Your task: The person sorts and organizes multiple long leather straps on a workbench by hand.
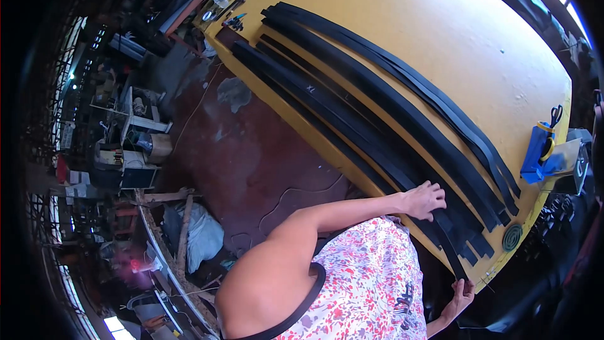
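Long black strips [377, 94] lie in several bundles along the yellow table [465, 38]. My left hand [425, 201] rests on the bundle nearest me, its fingers bent over the strips; whether it grips one is hard to see. At the table's right front corner my right hand [464, 294] pinches the end of a narrow black strip [452, 253], which runs from there up to my left hand. Other strip ends fan out just beyond it.
A green coil [512, 237] lies near the right edge, and a blue holder [536, 154] with scissors [556, 115] stands behind it. Small tools [235, 22] lie at the far left corner. A shelf [146, 124] stands across the red floor [245, 151].
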Action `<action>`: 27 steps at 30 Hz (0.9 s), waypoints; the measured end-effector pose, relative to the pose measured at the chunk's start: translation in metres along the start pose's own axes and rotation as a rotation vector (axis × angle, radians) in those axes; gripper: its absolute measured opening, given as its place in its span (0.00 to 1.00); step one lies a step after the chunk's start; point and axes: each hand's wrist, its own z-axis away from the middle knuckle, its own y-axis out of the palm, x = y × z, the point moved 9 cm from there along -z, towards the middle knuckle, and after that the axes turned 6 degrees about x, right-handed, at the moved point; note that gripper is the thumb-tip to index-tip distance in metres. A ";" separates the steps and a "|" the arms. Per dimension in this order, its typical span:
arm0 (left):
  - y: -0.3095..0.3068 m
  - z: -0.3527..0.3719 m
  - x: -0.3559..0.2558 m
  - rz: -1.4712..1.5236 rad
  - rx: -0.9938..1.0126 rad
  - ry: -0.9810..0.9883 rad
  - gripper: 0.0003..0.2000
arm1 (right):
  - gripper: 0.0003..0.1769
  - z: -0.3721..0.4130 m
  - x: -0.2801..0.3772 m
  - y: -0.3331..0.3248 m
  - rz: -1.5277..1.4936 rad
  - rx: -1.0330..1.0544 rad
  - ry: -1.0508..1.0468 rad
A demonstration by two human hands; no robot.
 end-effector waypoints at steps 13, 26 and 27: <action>-0.043 0.062 -0.013 -0.579 -0.434 0.196 0.02 | 0.14 -0.031 -0.049 -0.031 -0.187 -0.099 0.042; -0.152 0.236 0.202 -0.740 -0.537 -0.422 0.15 | 0.19 -0.002 -0.005 -0.098 0.148 -0.275 0.101; -0.160 0.246 0.212 -0.733 -0.545 -0.461 0.15 | 0.17 -0.023 -0.058 -0.159 0.102 -0.275 0.161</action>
